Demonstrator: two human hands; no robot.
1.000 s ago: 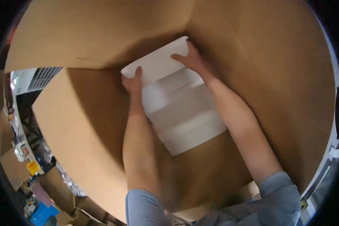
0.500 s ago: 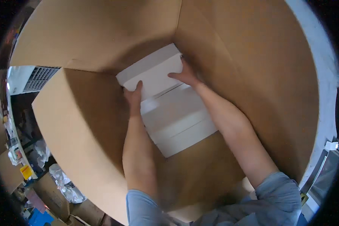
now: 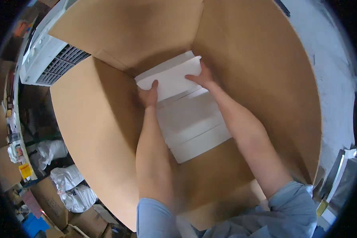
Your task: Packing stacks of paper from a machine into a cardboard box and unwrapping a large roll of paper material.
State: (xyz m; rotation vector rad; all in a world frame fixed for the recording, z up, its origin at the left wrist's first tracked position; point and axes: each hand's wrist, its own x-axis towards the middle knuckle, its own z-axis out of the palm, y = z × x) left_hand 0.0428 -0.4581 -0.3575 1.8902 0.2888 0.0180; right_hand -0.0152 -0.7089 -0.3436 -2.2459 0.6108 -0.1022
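Observation:
Deep inside a large brown cardboard box [image 3: 261, 75], both my hands grip a white box [image 3: 171, 84] by its two ends. My left hand [image 3: 148, 95] is closed on its left end, thumb over the near face and fingers out of sight. At the right end, my right hand [image 3: 202, 77] holds it with the thumb across the same face and the fingers hidden behind the end. More white boxes [image 3: 192, 113] lie side by side just nearer to me, in line with the held one. The held box's underside is hidden.
High cardboard walls surround my arms, with a left flap [image 3: 79, 111] folded outward. Beyond it stand a white appliance with a dark grille [image 3: 61, 65] and silvery plastic bags [image 3: 77, 196]. A pale wall [image 3: 333, 107] rises at the right.
My view has shifted left, so more of the grille appliance and bags shows. Both hands stay on the white box, which now sits tilted a little differently against the far wall.

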